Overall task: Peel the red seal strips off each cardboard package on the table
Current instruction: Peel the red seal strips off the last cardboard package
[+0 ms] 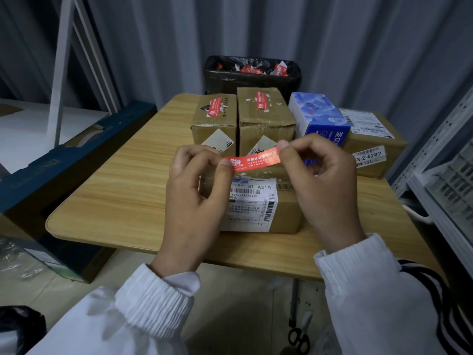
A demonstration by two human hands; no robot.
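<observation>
The red strip (252, 161) is being pinched endwise by the left hand (192, 196) and right hand (322, 185), best being kept taut.

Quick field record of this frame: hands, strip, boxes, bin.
left hand: pinches the left end of the red strip
right hand: pinches the strip's right end
red strip: stretched between both hands, above the near box
near box: on the table, white shipping label on it
back left box: red seal still on top
back right box: red seal still on top
blue box: right of the back right box
bin: behind the table, black liner, red scraps inside
</observation>
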